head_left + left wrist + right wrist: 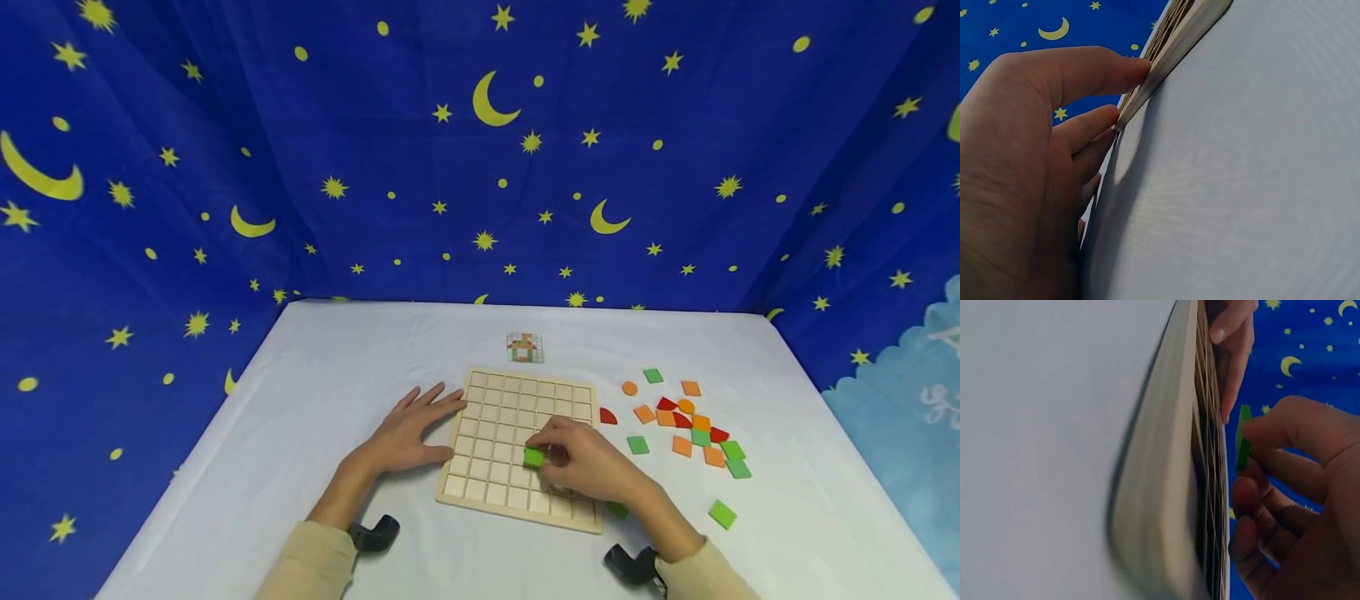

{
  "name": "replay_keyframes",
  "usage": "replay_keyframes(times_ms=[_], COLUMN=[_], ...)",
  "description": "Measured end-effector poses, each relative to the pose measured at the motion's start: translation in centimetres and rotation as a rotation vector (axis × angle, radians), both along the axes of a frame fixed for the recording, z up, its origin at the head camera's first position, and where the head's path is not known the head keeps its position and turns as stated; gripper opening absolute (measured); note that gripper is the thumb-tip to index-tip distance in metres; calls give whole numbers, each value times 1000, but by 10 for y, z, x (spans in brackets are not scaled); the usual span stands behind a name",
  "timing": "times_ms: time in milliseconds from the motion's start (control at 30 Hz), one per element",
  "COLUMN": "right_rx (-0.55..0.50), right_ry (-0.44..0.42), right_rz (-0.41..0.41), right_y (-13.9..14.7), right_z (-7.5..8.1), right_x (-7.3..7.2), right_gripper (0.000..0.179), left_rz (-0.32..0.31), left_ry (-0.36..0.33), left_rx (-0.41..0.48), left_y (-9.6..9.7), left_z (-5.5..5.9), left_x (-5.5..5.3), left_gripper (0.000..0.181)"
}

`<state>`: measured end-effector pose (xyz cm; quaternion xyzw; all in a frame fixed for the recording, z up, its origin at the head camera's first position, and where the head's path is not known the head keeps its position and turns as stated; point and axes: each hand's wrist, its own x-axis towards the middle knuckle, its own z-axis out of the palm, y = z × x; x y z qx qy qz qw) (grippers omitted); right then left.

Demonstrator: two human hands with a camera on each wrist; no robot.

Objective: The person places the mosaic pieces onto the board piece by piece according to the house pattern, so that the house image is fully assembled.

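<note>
A wooden grid board (491, 454) lies on the white table, its square cells bare wherever they show. My left hand (408, 433) rests at the board's left side with fingers spread; in the left wrist view its thumb (1129, 74) touches the board's edge. Between thumb and fingers, my right hand (588, 462) pinches a green square tile (533, 457) over the lower middle of the board. The right wrist view shows that tile (1243, 437) held slightly above the grid. Part of the board is hidden under the right hand.
Right of the board lie scattered orange squares (682, 447), orange discs (630, 388), red quarter-circles (608, 416) and green squares (722, 514). Another green tile (617, 509) shows partly under the right wrist. Behind the board is a small patterned card (524, 347). A starry blue curtain (420, 150) surrounds the table.
</note>
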<state>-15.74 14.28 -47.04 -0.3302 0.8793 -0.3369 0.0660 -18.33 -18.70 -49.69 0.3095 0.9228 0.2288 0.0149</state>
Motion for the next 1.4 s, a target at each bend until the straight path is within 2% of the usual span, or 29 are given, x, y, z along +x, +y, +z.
replay_keyframes(times_ms=[200, 767, 1133, 1400], right_rx=[-2, 11, 29, 48], right_ry=[0, 48, 47, 81], right_rz=[22, 61, 84, 87], right_y=[-14, -40, -51, -58], right_z=[-2, -1, -1, -2], right_x=[-2, -2, -2, -2], right_gripper=[32, 32, 30, 30], left_rz=[25, 31, 18, 19], left_ry=[-21, -30, -21, -5], left_rx=[0, -8, -8, -1], left_y=[1, 0, 1, 1], left_z=[1, -1, 1, 0], left_x=[1, 0, 1, 0], left_gripper=[74, 75, 75, 74])
